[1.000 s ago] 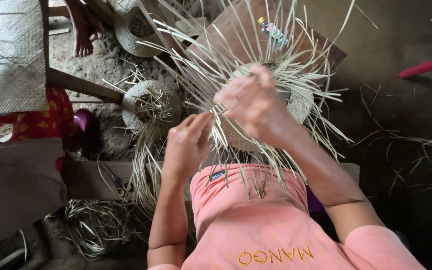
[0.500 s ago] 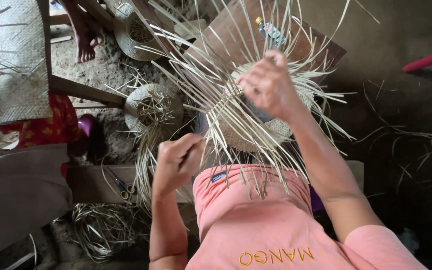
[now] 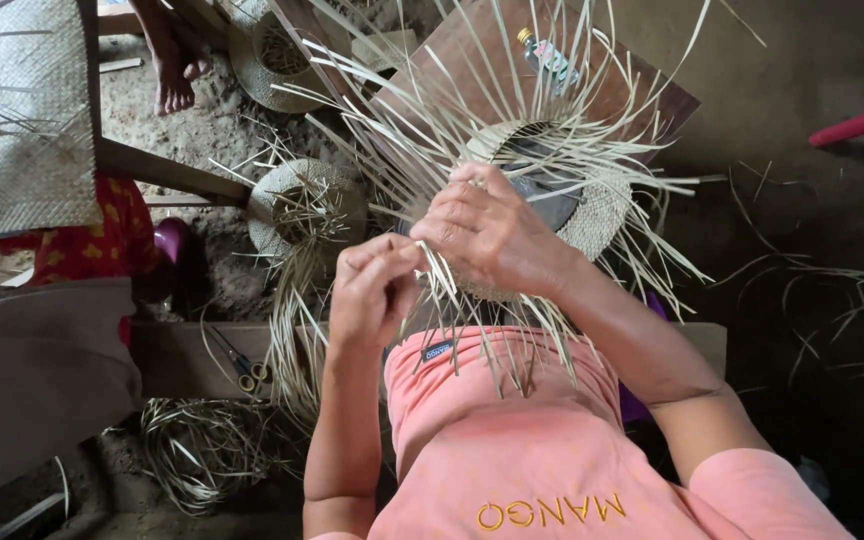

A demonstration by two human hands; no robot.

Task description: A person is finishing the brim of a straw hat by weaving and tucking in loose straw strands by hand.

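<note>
A half-woven straw hat [image 3: 592, 215] rests over my knees, with long loose strips fanning out all round it. My left hand [image 3: 372, 290] is closed in a pinch on a few straw strips at the hat's near edge. My right hand [image 3: 492, 235] lies over the woven rim just beside it, fingers curled around more strips. The two hands almost touch. My pink shirt [image 3: 512, 450] fills the bottom of the view.
A second unfinished hat [image 3: 307, 205] and a third [image 3: 272, 50] lie on the sandy floor. A woven mat [image 3: 22, 110] hangs at top left beside another person's bare foot [image 3: 172, 80]. Scissors [image 3: 242, 372], a straw bundle [image 3: 202, 450], and a small bottle [image 3: 549, 55] on a wooden board are close by.
My left hand dropped away toward my chest, then came back up to the strips. My right hand moved down and left along the rim to meet it.
</note>
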